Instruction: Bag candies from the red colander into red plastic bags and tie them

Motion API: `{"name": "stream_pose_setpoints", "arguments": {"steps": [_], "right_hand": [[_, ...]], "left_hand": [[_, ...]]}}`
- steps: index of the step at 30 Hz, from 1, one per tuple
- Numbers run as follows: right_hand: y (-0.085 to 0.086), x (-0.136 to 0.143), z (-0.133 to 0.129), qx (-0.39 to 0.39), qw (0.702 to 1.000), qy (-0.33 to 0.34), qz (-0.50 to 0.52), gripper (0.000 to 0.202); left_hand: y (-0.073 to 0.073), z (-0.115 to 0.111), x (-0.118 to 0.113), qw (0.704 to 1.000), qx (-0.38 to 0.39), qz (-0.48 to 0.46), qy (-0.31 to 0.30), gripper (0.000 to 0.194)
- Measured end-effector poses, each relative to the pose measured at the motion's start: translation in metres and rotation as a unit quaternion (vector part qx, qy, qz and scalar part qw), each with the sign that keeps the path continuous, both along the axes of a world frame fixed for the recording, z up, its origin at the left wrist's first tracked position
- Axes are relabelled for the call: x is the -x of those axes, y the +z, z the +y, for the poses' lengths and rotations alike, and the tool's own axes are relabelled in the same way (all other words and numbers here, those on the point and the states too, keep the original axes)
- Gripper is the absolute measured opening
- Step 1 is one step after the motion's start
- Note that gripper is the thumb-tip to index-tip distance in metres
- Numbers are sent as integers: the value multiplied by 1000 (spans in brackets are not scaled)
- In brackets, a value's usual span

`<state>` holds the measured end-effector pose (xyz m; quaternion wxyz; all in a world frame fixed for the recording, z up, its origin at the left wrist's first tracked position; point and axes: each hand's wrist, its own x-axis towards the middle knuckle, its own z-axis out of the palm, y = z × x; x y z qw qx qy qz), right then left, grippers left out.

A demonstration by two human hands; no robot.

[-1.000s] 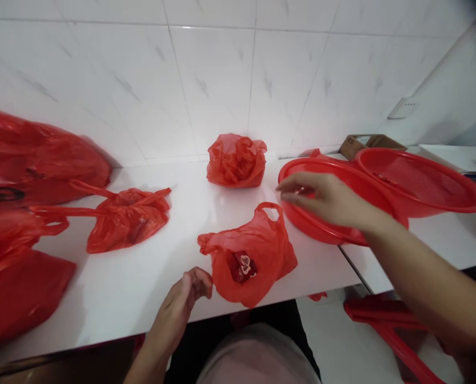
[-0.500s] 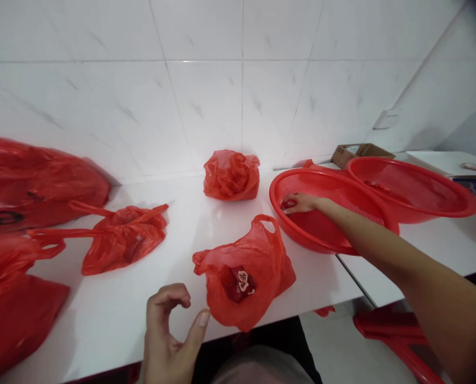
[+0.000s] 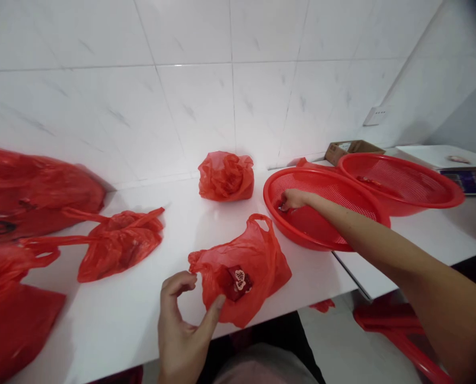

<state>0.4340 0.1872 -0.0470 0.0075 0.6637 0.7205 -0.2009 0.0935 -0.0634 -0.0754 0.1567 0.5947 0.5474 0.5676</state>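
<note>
My left hand [image 3: 187, 325] is at the near left side of a red plastic bag [image 3: 257, 250], its thumb and fingers curved apart, the thumb tip at the bag's mouth. Inside that bag lies a dark red packet [image 3: 240, 280] with white lettering. My right hand [image 3: 296, 199] reaches down into a red perforated plastic basket [image 3: 325, 242], its fingertips closed at the left inner wall on a small shiny wrapped packet [image 3: 281, 206], mostly hidden by the fingers.
A crumpled red bag [image 3: 226, 178] stands by the tiled wall. More red bags [image 3: 121, 240] lie at the left. A second red basket [image 3: 405, 186] holds a few small packets, with a cardboard box [image 3: 352, 149] and a scale [image 3: 441, 157] behind. A red stool [image 3: 393, 325] stands below.
My left hand has moved right, up to the bag. In the basket my right fingers have drawn closed around a small packet. The view has shifted slightly; a hand now shows at the far right edge.
</note>
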Motion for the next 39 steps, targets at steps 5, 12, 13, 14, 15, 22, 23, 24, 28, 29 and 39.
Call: {"name": "stream_pose_setpoints", "arguments": {"steps": [5, 12, 13, 14, 15, 22, 23, 24, 28, 29, 39], "right_hand": [[36, -15, -16, -23, 990, -30, 135, 27], [77, 48, -105, -4, 871, 35, 491, 26], [74, 64, -119, 28, 842, 50, 536, 26], [68, 79, -131, 59, 817, 62, 570, 25], [60, 94, -141, 88, 796, 72, 595, 24], [-19, 141, -168, 135, 730, 12, 670, 14], [-24, 139, -169, 145, 727, 9, 671, 15], [-27, 135, -170, 150, 728, 6, 669, 18], [-22, 118, -181, 99, 748, -32, 656, 24], [-20, 114, -185, 80, 750, -42, 655, 25], [-34, 113, -211, -38, 839, -65, 539, 22]], "left_hand": [[-4, 2, 1, 999, 38, -10, -16, 37], [5, 11, -12, 985, 141, -3, -98, 27], [6, 13, -14, 979, 162, 4, -121, 22], [7, 14, -15, 974, 178, 14, -140, 16], [7, 16, -15, 970, 188, 23, -152, 9], [-9, 8, 16, 967, 177, -166, -79, 9], [-12, 5, 20, 961, 172, -204, -79, 9], [-15, 1, 23, 955, 165, -231, -85, 9], [-20, -13, 25, 948, 145, -257, -118, 6], [-20, -16, 24, 947, 148, -254, -128, 6], [-18, -20, 23, 962, 177, -174, -109, 31]]}}
